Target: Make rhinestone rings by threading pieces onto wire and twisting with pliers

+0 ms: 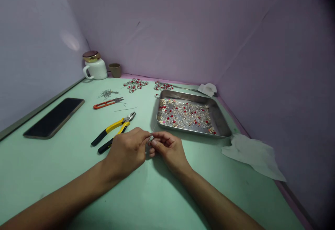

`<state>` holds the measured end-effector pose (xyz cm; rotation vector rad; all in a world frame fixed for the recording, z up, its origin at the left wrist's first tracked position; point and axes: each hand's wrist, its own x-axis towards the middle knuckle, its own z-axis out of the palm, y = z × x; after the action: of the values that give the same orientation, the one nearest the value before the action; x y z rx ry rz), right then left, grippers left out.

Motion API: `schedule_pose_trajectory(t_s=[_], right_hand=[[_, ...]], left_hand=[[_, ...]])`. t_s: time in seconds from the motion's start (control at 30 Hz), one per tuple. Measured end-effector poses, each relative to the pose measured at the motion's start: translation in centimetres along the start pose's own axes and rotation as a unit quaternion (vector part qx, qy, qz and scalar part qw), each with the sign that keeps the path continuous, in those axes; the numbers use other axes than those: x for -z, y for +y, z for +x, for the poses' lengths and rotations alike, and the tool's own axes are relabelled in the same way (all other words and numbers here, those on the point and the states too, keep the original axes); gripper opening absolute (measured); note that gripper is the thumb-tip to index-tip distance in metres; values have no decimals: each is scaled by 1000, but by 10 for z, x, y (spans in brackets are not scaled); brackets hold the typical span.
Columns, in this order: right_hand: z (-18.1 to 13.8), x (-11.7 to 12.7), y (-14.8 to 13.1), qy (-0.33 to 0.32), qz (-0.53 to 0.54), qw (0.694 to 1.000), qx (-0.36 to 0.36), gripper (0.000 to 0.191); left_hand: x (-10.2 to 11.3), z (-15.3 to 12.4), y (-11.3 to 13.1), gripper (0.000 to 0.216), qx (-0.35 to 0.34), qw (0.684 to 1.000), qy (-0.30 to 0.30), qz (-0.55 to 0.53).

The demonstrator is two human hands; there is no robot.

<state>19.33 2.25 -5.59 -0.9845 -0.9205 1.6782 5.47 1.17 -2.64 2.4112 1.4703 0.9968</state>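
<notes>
Between the fingertips of both hands is a small silvery beaded piece (151,139), mostly covered by the fingers. My left hand (131,146) pinches it from the left, and my right hand (170,149) grips it between thumb and fingers from the right. Just beyond my right hand lies a metal tray (222,127) holding loose pale, clear and red beads (184,115). Yellow-and-black pliers (115,128) lie behind my left hand, which overlaps one handle. Their jaws point away to the right.
Orange-handled thread snips (107,103) lie near a heap of cut wire pieces (106,94). Two groups of beaded wire pieces (134,84) sit at the back. A phone (54,118) is on the left, a lidded white mug (96,69) and brown cup (115,70) behind; white tissue (248,153) rests right.
</notes>
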Motion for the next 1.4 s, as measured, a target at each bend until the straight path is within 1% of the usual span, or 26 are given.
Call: schedule_pose_trajectory(t_s=[0.2,0.43,0.67,0.8,0.9,1.0,1.1,1.17,1.27,1.4], right_hand=[[1,2,1,-19,15,1000,6,26],[3,3,2,-16,-3,1000,0,20],[2,2,0,-29,19,999,-16,23],[2,2,0,-27,23,999,-22,23],[3,3,2,-22,23,999,-22,22],[3,5,3,-16,30,999,-18,23],[2,4,3,-16,37,999,-17,25],[0,2,2,-26,36,999,-24,24],[-2,0,2,-48,23,998,-39,23],[-2,-2,1,-56,6,996,-63,24]], left_hand=[[-1,-1,0,18,0,1000,-1,15],[-1,-2,0,18,-5,1000,3,9],[-3,-1,-1,22,-24,999,-6,42],[-4,-3,0,24,-25,999,-10,35],[-3,-2,1,22,-1,1000,-13,6],[2,7,1,17,60,996,-39,-48],[9,17,-1,16,150,977,-93,-120],[13,22,-1,15,193,959,-117,-171],[16,23,-1,13,207,946,-126,-214],[15,21,1,14,189,961,-94,-178]])
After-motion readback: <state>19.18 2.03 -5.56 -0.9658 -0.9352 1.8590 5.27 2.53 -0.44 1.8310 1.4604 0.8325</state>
